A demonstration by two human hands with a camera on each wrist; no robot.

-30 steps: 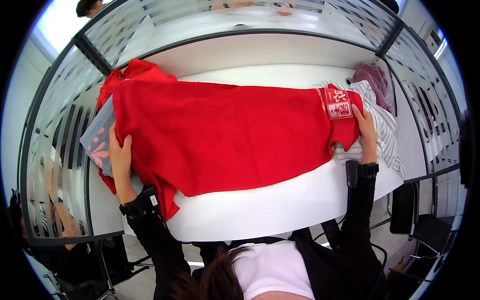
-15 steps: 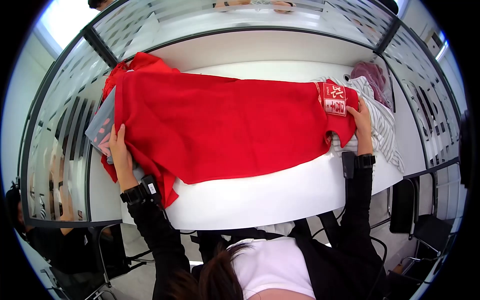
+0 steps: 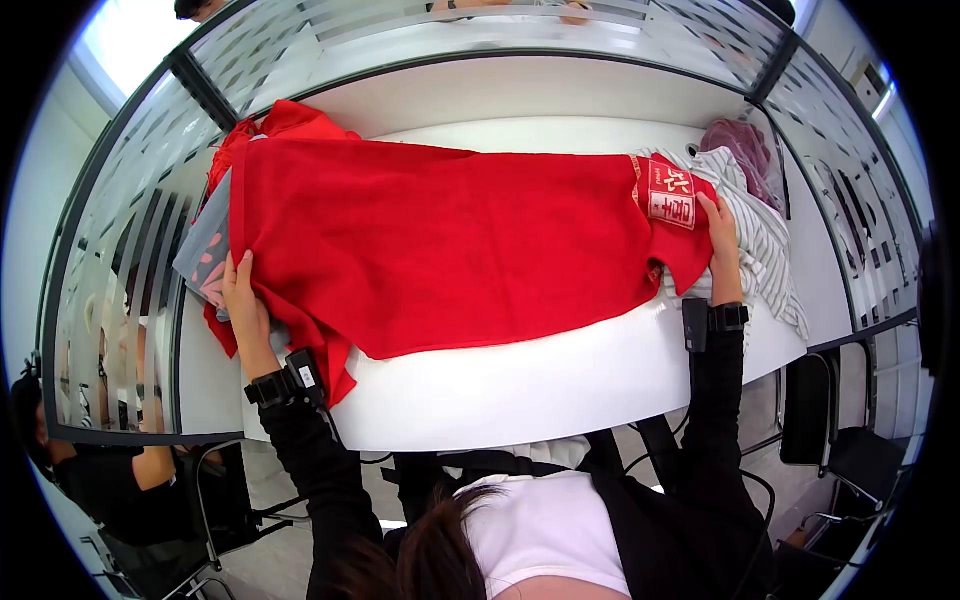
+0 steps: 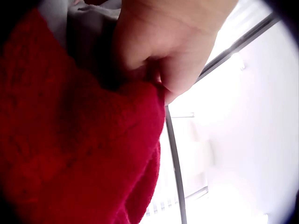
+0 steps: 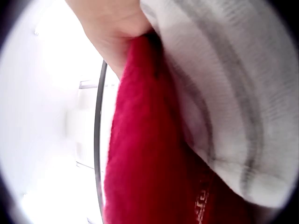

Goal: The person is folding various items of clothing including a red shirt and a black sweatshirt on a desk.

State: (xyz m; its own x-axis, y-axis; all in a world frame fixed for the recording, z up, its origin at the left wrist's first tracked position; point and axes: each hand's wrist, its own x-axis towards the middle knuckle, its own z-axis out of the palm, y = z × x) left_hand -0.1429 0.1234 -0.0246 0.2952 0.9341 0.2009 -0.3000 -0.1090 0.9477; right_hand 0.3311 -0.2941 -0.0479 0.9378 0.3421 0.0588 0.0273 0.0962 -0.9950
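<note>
My left hand (image 3: 243, 300) pinched one end of the red cloth (image 3: 450, 240), my right hand (image 3: 722, 250) gripped the other; it lay stretched between them on the table (image 3: 560, 390), a striped shirt (image 3: 765, 250) beside my right

Bright daylight floods my head view (fisheye-bent, dark-vignetted edges); both my wrist views are blurred, close, and overexposed white.

One big red knitted cloth (image 3: 450, 240), on one white table (image 3: 520, 380). One more red cloth bunched up (image 3: 290, 120), far left. One grey plastic bag with red flowers (image 3: 205, 250), left. One white-and-grey striped cloth (image 3: 765, 240), right. One dark pink cloth (image 3: 740, 145), far right. Two bare hands: left hand (image 3: 243, 300), right hand (image 3: 722, 240).
</note>
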